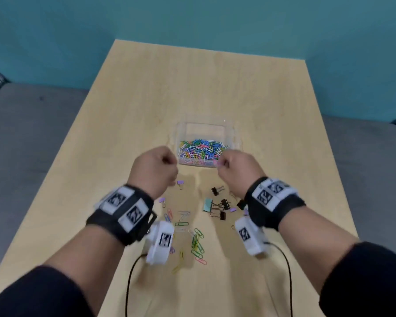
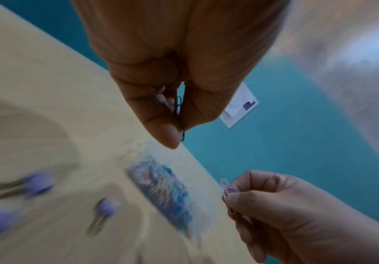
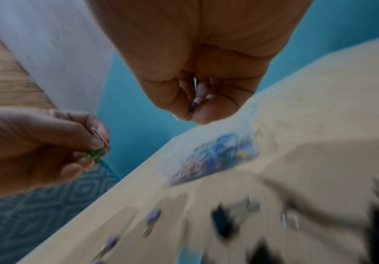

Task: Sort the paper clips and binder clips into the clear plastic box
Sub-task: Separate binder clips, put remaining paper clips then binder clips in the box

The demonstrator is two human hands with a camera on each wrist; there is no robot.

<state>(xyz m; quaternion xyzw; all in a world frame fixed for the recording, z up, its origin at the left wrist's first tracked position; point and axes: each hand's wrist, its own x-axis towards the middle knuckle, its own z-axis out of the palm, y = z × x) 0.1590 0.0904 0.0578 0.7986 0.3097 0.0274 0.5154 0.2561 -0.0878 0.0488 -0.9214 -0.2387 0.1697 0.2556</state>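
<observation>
A clear plastic box (image 1: 205,123) stands mid-table, its near half full of coloured paper clips (image 1: 202,151). Just left of the box's near corner, my left hand (image 1: 169,160) is raised and pinches green paper clips (image 2: 179,116) between thumb and fingers. My right hand (image 1: 221,164) hovers at the box's near right corner and pinches pink and purple paper clips (image 2: 227,190). Loose paper clips (image 1: 196,241) lie between my wrists. Black, teal and purple binder clips (image 1: 218,207) lie on the table near the right wrist.
Two small purple binder clips (image 1: 180,183) lie near my left wrist. The wooden table (image 1: 146,99) is narrow, with grey cushions on both sides and a teal wall behind. Black cables (image 1: 129,277) trail from the wrist cameras toward the front edge.
</observation>
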